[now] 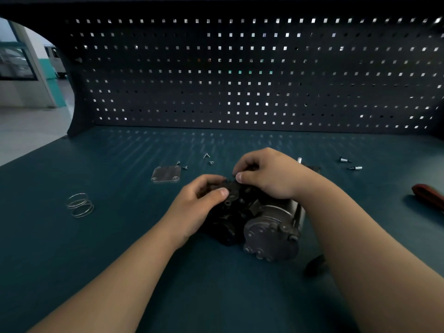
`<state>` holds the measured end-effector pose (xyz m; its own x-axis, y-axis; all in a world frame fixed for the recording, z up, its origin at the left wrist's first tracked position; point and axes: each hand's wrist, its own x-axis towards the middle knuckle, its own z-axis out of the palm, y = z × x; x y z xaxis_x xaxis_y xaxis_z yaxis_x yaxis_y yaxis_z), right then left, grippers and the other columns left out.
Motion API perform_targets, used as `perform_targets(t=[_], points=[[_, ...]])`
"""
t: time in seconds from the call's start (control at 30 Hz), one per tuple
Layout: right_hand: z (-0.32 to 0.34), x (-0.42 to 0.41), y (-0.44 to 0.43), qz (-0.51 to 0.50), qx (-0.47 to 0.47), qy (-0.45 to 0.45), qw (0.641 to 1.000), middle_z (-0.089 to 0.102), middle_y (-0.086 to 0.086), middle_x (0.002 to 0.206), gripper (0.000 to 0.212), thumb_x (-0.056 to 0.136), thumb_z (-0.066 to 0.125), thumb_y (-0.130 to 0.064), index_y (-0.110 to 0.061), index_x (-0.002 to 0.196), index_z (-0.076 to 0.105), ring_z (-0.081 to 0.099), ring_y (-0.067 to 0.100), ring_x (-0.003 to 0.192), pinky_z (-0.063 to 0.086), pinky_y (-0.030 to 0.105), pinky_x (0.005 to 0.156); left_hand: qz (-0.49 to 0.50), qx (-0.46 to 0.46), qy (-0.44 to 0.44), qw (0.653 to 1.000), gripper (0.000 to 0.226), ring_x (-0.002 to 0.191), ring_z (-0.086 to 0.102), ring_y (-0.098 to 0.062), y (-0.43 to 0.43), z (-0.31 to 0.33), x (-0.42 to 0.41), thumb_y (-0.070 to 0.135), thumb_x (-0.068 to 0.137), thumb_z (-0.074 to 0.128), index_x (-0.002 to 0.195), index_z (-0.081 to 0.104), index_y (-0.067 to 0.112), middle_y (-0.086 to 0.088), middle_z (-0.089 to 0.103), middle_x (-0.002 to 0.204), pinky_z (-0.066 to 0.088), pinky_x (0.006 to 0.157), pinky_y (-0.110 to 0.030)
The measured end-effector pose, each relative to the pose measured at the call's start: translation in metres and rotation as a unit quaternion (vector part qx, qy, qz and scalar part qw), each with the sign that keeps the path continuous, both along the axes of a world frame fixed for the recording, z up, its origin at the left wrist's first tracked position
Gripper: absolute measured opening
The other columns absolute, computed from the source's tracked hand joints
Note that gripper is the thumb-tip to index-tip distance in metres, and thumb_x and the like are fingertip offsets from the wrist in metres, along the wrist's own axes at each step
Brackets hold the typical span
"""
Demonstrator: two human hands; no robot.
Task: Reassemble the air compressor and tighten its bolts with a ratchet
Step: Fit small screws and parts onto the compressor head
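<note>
Dark grey metal and black plastic make up the air compressor [260, 224], which lies on its side a little right of the middle of the teal surface [96, 248], its round grey end cap [269, 234] turned toward the viewer. On top of its black body sits a flat black piece [231, 187], and both hands are on it. The left hand [199, 203] comes in from 8 o'clock; its grip is closed, with the thumb laid over the near edge of the piece and the fingers curled round behind. The right hand [271, 175] reaches over from 4 o'clock, its grip also closed, with thumb and curled fingers pinching the far edge of the same piece. Whether the piece is seated or only resting there cannot be told. Outward from the compressor, a square metal plate [165, 174] with corner holes lies flat at 10 o'clock, with a few small screws [208, 159] scattered just beyond it toward 11 o'clock. A wire spring [80, 205] rests on its side well apart at 9 o'clock. At 1 to 2 o'clock lie two short bolts [350, 164], near each other. A red-handled tool [428, 197] lies at 3 o'clock by the frame's edge, only partly visible. A small dark object [314, 263], too dim to identify, sits at 5 o'clock beside the right forearm. A dark pegboard [240, 68] stands upright along the far edge at 12 o'clock.
</note>
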<state>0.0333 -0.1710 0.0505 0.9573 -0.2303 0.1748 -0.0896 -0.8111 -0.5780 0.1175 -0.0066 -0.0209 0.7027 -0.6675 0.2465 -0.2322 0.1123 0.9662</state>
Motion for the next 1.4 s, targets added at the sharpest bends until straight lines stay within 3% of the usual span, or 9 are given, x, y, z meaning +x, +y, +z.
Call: perform_targets(t=[0.27,0.5,0.67,0.8,0.97,1.07,1.2,1.33,1.4], points=[[-0.009,0.004,0.002,0.006,0.026,-0.031,0.999,0.064,-0.017,0.078,0.009,0.088,0.066,-0.025,-0.032,0.082,0.067,0.057,-0.006,0.07,0.04,0.002,0.056,-0.012,0.0,0.051,0.999,0.061,0.099,0.066,-0.009,0.0,-0.003,0.005,0.042,0.062,0.072,0.119,0.053,0.042,0.009,0.068,0.105,0.049,0.081,-0.022],[-0.012,0.003,0.004,0.006,0.005,-0.036,0.999,0.063,-0.016,0.082,0.006,0.091,0.063,-0.027,-0.03,0.086,0.065,0.057,-0.003,0.077,0.04,0.011,0.062,-0.012,-0.012,0.041,0.999,0.046,0.073,0.064,-0.001,-0.008,-0.001,-0.001,0.025,0.067,0.067,0.112,0.059,0.03,0.017,0.066,0.073,0.049,0.065,-0.014],[-0.015,0.006,0.004,-0.017,-0.015,-0.051,0.998,0.061,-0.017,0.081,0.01,0.092,0.059,-0.029,-0.033,0.085,0.064,0.056,-0.002,0.077,0.039,0.012,0.063,0.044,0.036,-0.088,0.994,0.039,0.081,0.061,0.003,-0.001,-0.004,0.008,0.048,0.071,0.064,0.108,0.058,0.038,0.021,0.063,0.087,0.044,0.07,-0.009],[-0.018,0.006,0.006,-0.048,-0.012,-0.075,0.996,0.062,-0.02,0.08,0.014,0.093,0.055,-0.031,-0.034,0.081,0.062,0.056,-0.002,0.076,0.042,0.017,0.064,0.249,0.08,-0.235,0.936,0.012,0.094,0.056,-0.008,-0.007,-0.001,0.06,0.039,0.094,0.049,0.093,0.059,0.033,0.013,0.058,0.098,0.044,0.082,-0.022],[-0.018,0.009,0.007,-0.048,-0.039,-0.032,0.998,0.065,-0.015,0.085,0.013,0.091,0.053,-0.033,-0.032,0.083,0.063,0.06,0.01,0.085,0.049,0.029,0.076,0.254,0.47,-0.344,0.772,0.04,0.117,0.044,-0.024,0.011,-0.016,0.128,0.047,0.095,0.046,0.126,0.055,0.024,-0.001,0.048,0.13,0.039,0.097,-0.039],[-0.02,0.01,0.005,-0.043,-0.041,-0.036,0.998,0.065,-0.016,0.084,0.014,0.091,0.053,-0.034,-0.032,0.082,0.064,0.06,0.008,0.084,0.05,0.029,0.076,0.261,0.415,-0.242,0.838,0.027,0.113,0.048,-0.022,0.029,-0.025,0.132,0.047,0.092,0.052,0.106,0.063,0.027,0.002,0.052,0.123,0.042,0.097,-0.04],[-0.023,0.013,0.003,-0.042,-0.053,-0.04,0.997,0.063,-0.018,0.079,0.014,0.09,0.052,-0.036,-0.033,0.081,0.061,0.057,0.004,0.077,0.044,0.021,0.063,0.291,0.399,-0.264,0.828,0.019,0.101,0.053,-0.023,0.032,-0.02,0.131,0.04,0.09,0.058,0.083,0.064,0.023,0.003,0.055,0.105,0.047,0.089,-0.04],[-0.025,0.015,0.003,-0.046,-0.054,-0.034,0.997,0.061,-0.02,0.077,0.015,0.091,0.051,-0.039,-0.033,0.082,0.061,0.054,-0.001,0.072,0.037,0.015,0.054,0.325,0.245,-0.281,0.869,0.01,0.102,0.05,-0.017,-0.003,-0.006,0.132,0.023,0.092,0.058,0.099,0.064,0.019,0.006,0.048,0.108,0.044,0.081,-0.031],[-0.024,0.016,0.003,-0.043,-0.047,-0.034,0.997,0.064,-0.015,0.082,0.015,0.09,0.05,-0.038,-0.031,0.084,0.062,0.058,0.009,0.078,0.045,0.025,0.062,0.278,0.287,-0.282,0.872,0.025,0.106,0.051,-0.019,-0.032,0.005,0.142,0.023,0.093,0.055,0.117,0.06,0.018,0.001,0.05,0.12,0.048,0.085,-0.034]])
